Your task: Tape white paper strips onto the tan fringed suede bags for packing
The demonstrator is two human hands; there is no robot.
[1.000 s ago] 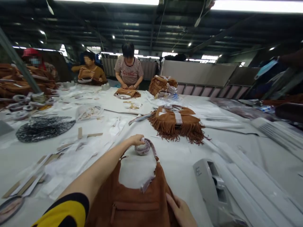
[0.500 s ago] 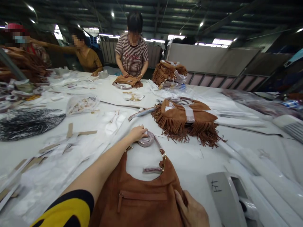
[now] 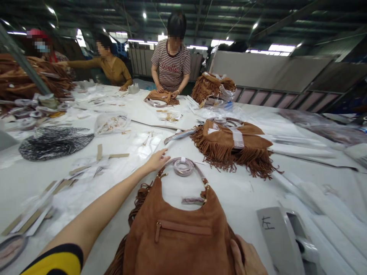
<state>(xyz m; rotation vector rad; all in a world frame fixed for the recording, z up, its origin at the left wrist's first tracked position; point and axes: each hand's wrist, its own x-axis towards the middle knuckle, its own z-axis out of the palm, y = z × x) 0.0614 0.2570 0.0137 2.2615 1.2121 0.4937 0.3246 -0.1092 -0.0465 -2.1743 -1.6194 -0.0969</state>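
Brown suede-like bag [image 3: 177, 248] lies on desk [image 3: 229, 198]: smooth front, 1 zip [image 3: 185, 228], stringy fringe [image 3: 140, 198], round coiled strap [image 3: 179, 173] inside arched handle [image 3: 200, 172]. Left hand [image 3: 156, 159]: grip spread, beside handle. Right hand [image 3: 248, 254]: against bag's right edge; cannot tell whether grip pinches.

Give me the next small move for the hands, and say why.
Probably bring the left hand down to the left edge of the brown bag: that hand looks open and empty near the wrapped handle, while the right hand is at the bag's right edge, so contact on both sides should steady it.
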